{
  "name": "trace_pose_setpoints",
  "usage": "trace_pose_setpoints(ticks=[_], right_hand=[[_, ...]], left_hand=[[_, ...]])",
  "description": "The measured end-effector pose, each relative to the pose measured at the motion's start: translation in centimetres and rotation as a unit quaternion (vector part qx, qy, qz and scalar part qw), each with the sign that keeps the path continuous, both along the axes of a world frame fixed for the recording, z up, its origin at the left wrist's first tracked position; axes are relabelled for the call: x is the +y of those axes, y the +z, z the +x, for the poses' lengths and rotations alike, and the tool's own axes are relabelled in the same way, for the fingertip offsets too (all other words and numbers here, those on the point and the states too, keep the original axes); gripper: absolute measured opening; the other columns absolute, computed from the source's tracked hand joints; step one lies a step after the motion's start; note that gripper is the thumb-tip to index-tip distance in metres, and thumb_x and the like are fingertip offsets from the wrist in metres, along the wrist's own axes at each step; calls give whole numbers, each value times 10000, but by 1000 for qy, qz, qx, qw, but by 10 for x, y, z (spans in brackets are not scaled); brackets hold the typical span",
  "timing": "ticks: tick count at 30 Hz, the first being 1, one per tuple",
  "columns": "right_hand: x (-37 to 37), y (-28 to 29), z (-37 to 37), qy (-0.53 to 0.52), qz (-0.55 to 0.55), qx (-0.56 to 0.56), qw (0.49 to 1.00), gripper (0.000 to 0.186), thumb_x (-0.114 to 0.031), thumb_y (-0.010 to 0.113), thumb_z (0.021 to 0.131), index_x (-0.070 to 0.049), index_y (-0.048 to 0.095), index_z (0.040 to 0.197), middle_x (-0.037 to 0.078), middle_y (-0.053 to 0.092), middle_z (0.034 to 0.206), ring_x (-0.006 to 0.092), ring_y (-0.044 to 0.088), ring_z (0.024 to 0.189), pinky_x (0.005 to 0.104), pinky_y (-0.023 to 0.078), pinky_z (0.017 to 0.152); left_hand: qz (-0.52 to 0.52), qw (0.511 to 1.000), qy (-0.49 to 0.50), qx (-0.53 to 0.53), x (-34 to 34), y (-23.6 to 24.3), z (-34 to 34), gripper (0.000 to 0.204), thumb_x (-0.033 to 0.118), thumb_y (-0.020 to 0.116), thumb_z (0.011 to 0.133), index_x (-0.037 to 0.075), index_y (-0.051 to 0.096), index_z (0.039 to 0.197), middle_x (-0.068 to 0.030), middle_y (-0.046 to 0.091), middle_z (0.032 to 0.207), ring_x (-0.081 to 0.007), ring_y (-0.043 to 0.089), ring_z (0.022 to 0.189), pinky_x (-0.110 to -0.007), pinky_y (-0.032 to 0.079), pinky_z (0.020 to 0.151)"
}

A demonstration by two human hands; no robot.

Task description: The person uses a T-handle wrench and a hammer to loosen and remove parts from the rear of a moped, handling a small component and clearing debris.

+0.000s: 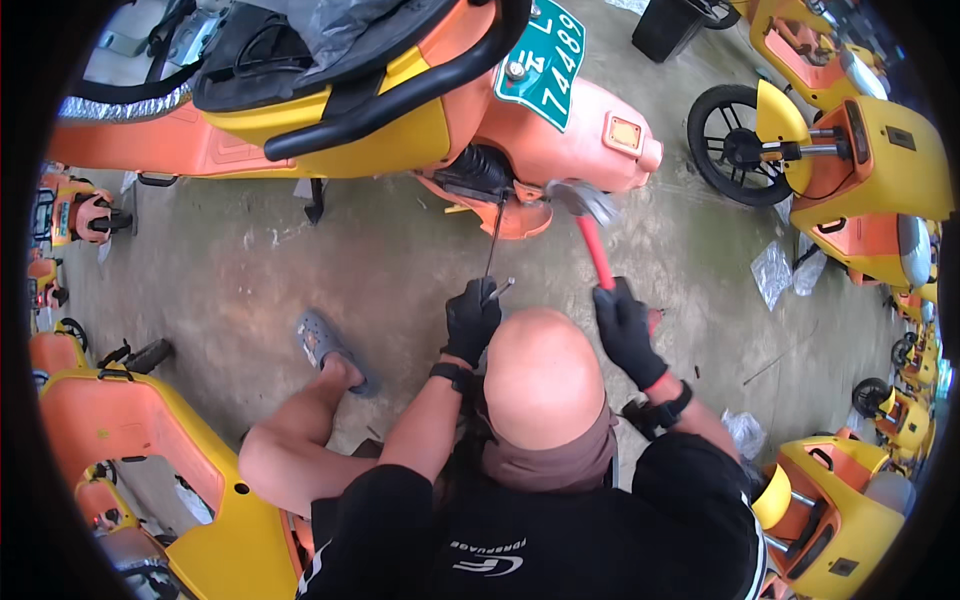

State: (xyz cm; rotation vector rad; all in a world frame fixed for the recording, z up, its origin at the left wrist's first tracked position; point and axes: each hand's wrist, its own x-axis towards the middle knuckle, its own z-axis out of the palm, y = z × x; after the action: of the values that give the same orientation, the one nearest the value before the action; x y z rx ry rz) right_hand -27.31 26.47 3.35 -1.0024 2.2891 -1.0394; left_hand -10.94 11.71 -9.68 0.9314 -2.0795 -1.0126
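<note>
The large orange-and-yellow plastic scooter (622, 155) being worked on stretches across the far side of the person, its rear end pointing right; this seems to put its tail within easy reach. Beyond that tail, to its right, stands a yellow scooter with an orange inner body (872, 160). On the near side of the first scooter, the person's bare bent knee (545, 365) rises between the forearms, likely a low posture that suits work at that height.

The right hand (628, 333), in a black glove, is clamped around the lower handle of a red-handled, silver-headed claw hammer (595, 250), probably leaving length for a swing. Its head overlaps the scooter's rear fender in view; whether they touch, I cannot tell.

The black-gloved left hand (472, 320) is curled around a long, thin, dark rod (496, 237) running up toward the scooter's black spring (482, 168), perhaps to steady its far end. A short silver metal piece (503, 288) pokes out beside that fist.
</note>
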Motion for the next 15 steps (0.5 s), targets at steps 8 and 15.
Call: trace_pose_setpoints(ticks=[8, 15], right_hand=[[-38, 110, -2, -42, -522, -122, 843, 305, -269, 464, 908, -2, 463, 1055, 48, 483, 600, 100, 419, 466, 245, 356, 454], [-7, -117, -12, -125, -3, -111, 986, 260, -294, 465, 912, -44, 467, 840, 175, 501, 595, 264, 534, 546, 414, 380, 502]], left_hand=[[-7, 1000, 14, 2, -7, 14, -5, 108, 95, 556, 792, 41, 555, 886, -169, 588, 654, -342, 594, 569, -420, 460, 506], [-46, 998, -43, -9, -1, -26, 5, 114, 94, 565, 784, 73, 558, 896, -139, 617, 698, -324, 610, 602, -391, 488, 537]])
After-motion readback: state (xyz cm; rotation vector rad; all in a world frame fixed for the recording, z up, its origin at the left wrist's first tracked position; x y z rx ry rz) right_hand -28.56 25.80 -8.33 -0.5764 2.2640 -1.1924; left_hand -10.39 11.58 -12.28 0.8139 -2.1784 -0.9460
